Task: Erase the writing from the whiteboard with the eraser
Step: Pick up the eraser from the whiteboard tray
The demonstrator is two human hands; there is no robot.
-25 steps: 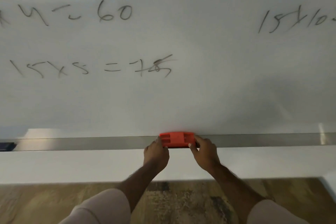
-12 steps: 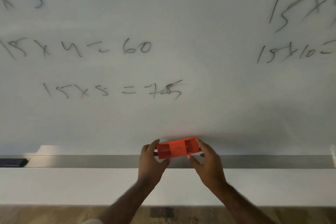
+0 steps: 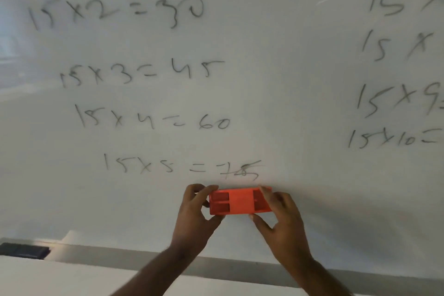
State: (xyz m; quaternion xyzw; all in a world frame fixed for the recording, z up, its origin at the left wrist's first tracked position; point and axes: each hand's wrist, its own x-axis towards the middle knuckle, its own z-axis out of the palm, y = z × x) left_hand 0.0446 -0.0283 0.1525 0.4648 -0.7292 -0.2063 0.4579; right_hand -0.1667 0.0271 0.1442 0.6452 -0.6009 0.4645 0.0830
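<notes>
My left hand (image 3: 194, 214) and right hand (image 3: 280, 217) clamp the ends of the red eraser (image 3: 239, 201), low centre, against the whiteboard (image 3: 300, 103) below the writing (image 3: 182, 167).

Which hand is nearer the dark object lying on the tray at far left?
Left. The left hand grips the red eraser's left end, on the side toward the dark object; the right hand grips the eraser's far end.

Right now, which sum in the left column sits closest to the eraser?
The bottom one, 15x5=75, just above the eraser. Its answer is the only one scribbled over; the other sums sit higher.
</notes>
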